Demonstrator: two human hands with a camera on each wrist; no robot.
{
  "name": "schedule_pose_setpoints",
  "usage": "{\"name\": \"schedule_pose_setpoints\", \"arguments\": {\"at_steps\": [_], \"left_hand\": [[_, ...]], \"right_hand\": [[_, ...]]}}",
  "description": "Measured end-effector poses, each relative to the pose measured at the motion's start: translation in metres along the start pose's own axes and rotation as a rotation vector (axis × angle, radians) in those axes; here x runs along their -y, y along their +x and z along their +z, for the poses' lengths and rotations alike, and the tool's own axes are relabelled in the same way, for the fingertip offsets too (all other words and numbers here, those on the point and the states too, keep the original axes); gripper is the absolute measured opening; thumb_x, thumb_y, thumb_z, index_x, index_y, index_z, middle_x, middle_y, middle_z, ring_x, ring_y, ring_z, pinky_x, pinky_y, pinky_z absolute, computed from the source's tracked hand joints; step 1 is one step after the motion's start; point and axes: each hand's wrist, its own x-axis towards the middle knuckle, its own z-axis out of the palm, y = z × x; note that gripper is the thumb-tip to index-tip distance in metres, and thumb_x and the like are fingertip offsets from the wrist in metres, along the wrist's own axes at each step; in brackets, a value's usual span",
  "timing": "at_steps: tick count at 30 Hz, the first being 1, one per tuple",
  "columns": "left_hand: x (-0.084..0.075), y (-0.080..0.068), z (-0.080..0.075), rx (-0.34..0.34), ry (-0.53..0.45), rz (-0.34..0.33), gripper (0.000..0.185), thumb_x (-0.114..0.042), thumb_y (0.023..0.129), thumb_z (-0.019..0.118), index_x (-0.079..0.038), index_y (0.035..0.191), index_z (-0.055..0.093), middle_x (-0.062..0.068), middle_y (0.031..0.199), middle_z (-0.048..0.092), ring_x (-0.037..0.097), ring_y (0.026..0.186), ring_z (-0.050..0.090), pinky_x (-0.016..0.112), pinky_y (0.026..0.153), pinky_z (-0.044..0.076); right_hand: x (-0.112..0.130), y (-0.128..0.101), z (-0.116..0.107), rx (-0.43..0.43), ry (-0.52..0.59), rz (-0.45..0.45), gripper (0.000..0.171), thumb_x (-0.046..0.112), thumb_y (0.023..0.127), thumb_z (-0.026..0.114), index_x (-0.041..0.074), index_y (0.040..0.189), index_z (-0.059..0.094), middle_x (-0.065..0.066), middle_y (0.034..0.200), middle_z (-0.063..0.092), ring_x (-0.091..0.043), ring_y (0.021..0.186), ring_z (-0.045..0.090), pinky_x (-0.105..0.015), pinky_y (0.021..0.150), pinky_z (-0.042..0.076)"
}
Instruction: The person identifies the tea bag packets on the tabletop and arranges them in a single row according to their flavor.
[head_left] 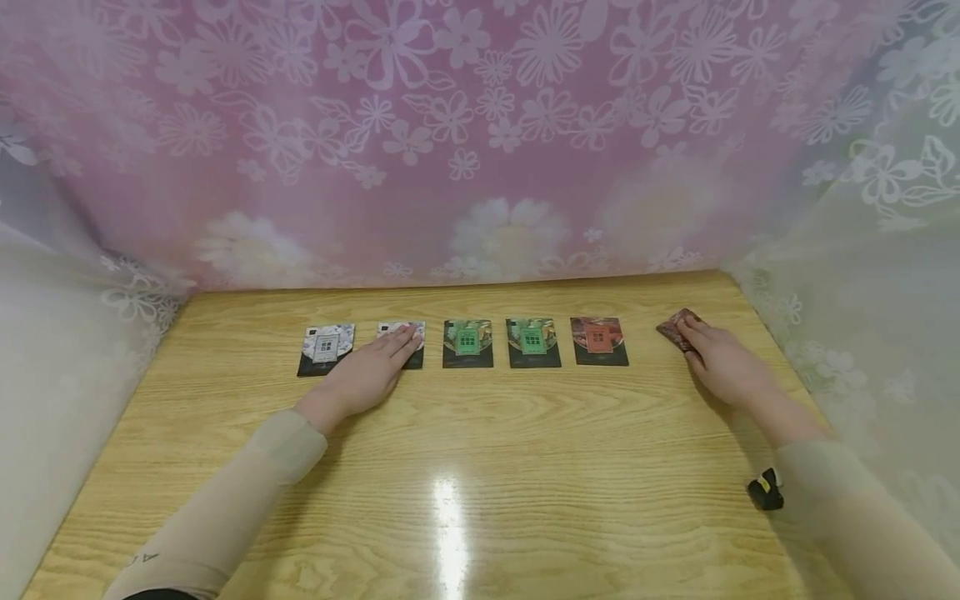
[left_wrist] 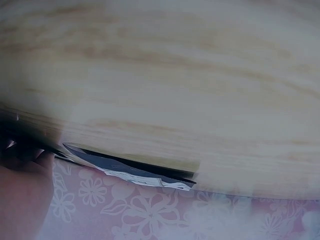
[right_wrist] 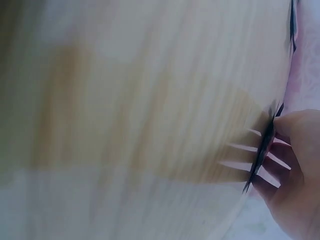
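Five cards lie in a row on the wooden table (head_left: 480, 467): a grey-white card (head_left: 326, 348), a white card (head_left: 414, 350), two green cards (head_left: 467, 342) (head_left: 533, 342) and a red card (head_left: 598, 340). My left hand (head_left: 371, 371) lies flat with straight fingers on the white card and covers most of it. The left wrist view shows the edge of a card (left_wrist: 130, 171) beside that hand (left_wrist: 20, 200). My right hand (head_left: 716, 358) rests its fingertips on a dark red card (head_left: 675, 327), which lies turned at an angle, apart from the row. The right wrist view shows that card (right_wrist: 262, 160) edge-on under the fingers (right_wrist: 295, 170).
A pink flowered curtain (head_left: 480, 142) hangs behind the table, and white lace drapes (head_left: 862, 275) close both sides. A small black and yellow device (head_left: 766, 490) sits at my right wrist. Bare wood stretches from the card row to the front edge.
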Motion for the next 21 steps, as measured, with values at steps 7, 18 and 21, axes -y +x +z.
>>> {"name": "schedule_pose_setpoints", "arguments": {"at_steps": [7,18,21], "left_hand": [[-0.001,-0.002,-0.002,-0.001,-0.002,-0.006,0.057,-0.018,0.114,0.045,-0.005,0.167,0.032,0.018,0.174,0.03,0.036,0.162,0.031,0.052,0.135,0.03],[0.0,0.0,0.003,-0.003,0.02,-0.002,0.057,-0.017,0.114,0.044,-0.006,0.168,0.031,0.017,0.174,0.029,0.036,0.162,0.031,0.051,0.135,0.03],[0.0,0.0,0.002,-0.005,0.015,-0.002,0.056,-0.017,0.114,0.044,-0.006,0.168,0.032,0.018,0.174,0.03,0.036,0.162,0.031,0.051,0.134,0.03]], "right_hand": [[0.018,0.003,0.002,0.007,-0.005,-0.034,0.059,0.01,0.107,0.057,-0.012,0.159,0.038,-0.04,0.161,0.036,-0.063,0.143,0.039,-0.074,0.119,0.037],[0.016,0.001,-0.003,-0.049,0.023,-0.077,0.058,0.008,0.108,0.058,-0.01,0.159,0.038,-0.039,0.161,0.037,-0.06,0.144,0.04,-0.073,0.121,0.036],[0.011,0.003,-0.003,-0.05,0.009,-0.093,0.06,0.006,0.106,0.061,-0.01,0.159,0.038,-0.038,0.162,0.037,-0.06,0.144,0.04,-0.073,0.12,0.036]]}}
